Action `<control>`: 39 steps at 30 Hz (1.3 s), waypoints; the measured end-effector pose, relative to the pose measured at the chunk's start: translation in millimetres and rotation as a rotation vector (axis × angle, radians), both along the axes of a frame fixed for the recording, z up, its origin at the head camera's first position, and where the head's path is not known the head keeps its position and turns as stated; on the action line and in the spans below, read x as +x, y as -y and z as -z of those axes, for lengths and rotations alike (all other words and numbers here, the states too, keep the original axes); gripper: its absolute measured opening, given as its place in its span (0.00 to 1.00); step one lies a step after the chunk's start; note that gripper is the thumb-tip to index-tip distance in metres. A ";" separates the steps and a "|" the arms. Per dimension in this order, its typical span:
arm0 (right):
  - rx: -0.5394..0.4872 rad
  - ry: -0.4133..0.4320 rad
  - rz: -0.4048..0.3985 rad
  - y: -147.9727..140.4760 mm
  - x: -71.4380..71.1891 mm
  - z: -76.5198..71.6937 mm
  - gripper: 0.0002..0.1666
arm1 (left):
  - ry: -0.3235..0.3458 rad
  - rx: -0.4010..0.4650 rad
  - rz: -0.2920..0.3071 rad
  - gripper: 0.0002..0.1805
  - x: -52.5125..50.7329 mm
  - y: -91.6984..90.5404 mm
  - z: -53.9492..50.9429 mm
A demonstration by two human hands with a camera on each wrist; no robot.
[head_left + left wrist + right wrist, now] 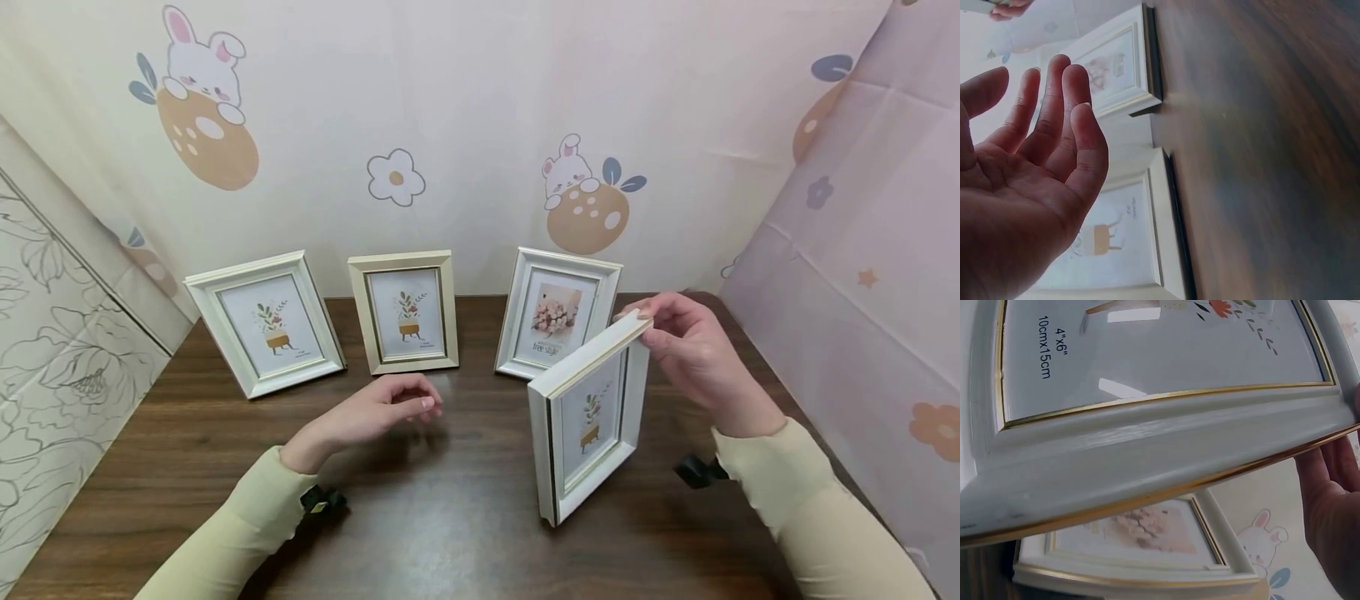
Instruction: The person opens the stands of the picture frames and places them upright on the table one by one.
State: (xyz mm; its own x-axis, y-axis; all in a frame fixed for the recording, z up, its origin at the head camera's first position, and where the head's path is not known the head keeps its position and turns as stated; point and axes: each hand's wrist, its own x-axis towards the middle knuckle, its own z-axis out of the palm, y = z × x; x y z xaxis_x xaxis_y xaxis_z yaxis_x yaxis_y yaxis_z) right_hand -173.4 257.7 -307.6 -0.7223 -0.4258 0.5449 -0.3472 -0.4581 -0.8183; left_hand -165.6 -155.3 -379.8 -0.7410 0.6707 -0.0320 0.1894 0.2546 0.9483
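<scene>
My right hand (pixel 693 358) pinches the upper corner of a white picture frame (pixel 591 421) with thin gold trim. That frame is turned at an angle, and its print shows a potted plant; in the right wrist view its size label reads 4"x6". Whether its lower edge touches the table cannot be told. My left hand (pixel 382 411) hovers with loosely bent fingers and holds nothing. Nearest to it is a cream picture frame (pixel 405 312). Behind the held frame stands another white picture frame (pixel 558 312) with a flower print, its lower right partly hidden.
A third white picture frame (pixel 266 323) stands tilted at the back left of the dark wooden table (pixel 420 517). A curtain (pixel 480 92) with rabbit prints hangs close behind the table. Black wrist devices (pixel 324 500) sit at both cuffs.
</scene>
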 end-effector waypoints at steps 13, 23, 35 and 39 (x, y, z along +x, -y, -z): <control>-0.234 0.131 -0.367 27.7 -6.7 7.3 0.10 | -0.009 0.078 0.068 0.09 7.0 -23.4 -13.1; -0.379 0.210 -0.551 47.0 -20.1 13.8 0.11 | -0.186 0.028 0.131 0.09 16.4 -55.7 -26.7; -0.439 0.213 -0.533 54.6 -26.7 12.7 0.09 | -0.160 0.064 0.169 0.26 52.8 -99.5 -33.2; -0.457 0.205 -0.530 54.5 -28.3 14.0 0.09 | -0.169 0.066 0.178 0.26 58.0 -104.5 -31.0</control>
